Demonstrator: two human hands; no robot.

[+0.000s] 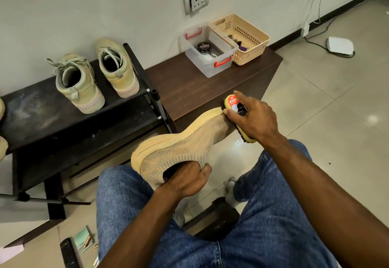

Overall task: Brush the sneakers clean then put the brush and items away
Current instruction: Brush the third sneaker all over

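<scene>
A tan knit sneaker (181, 141) with a yellow sole is held above my lap, sole turned to the left, toe pointing away. My left hand (185, 180) grips it at the heel opening, fingers inside the collar. My right hand (251, 118) grips a yellow Kiwi brush (231, 104) with black bristles, pressed against the sneaker's toe. A pair of pale green high-top sneakers (94, 78) stands on the black shoe rack (42, 112) to the left.
On the dark wooden cabinet (189, 91) stand a clear plastic box (208, 57) with red handles holding a polish tin (204, 48), and a beige basket (242, 38). A remote and small items lie on the floor at lower left. Cables run along the right wall.
</scene>
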